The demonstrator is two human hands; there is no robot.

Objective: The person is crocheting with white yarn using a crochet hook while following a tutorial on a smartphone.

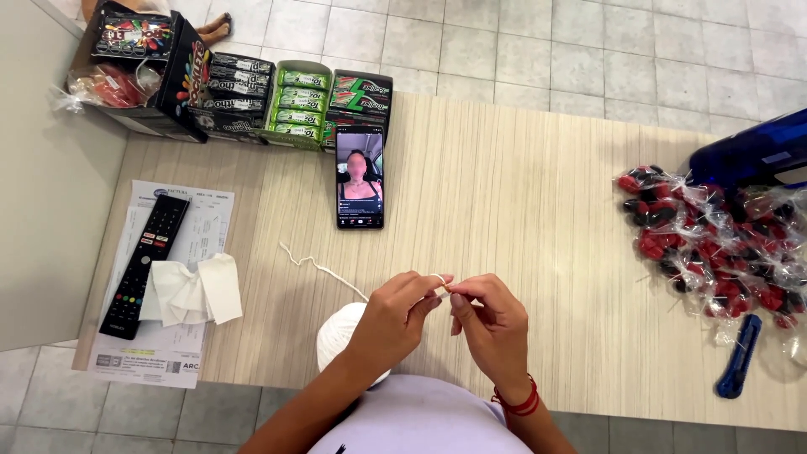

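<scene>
Both hands pinch a short piece of white string just above the near edge of the table.

The left hand (395, 315) and right hand (490, 324) meet fingertip to fingertip, each closed on the white string (440, 282), whose held part runs roughly left to right between them. A loose tail trails away to the far left across the wooden table (521, 210). The ball of white string (338, 332) sits on the near table edge under the left wrist, so the left hand is nearer to it. A smartphone (360, 177) lies farther off, and a blue utility knife (740, 356) lies well apart to the right.
</scene>
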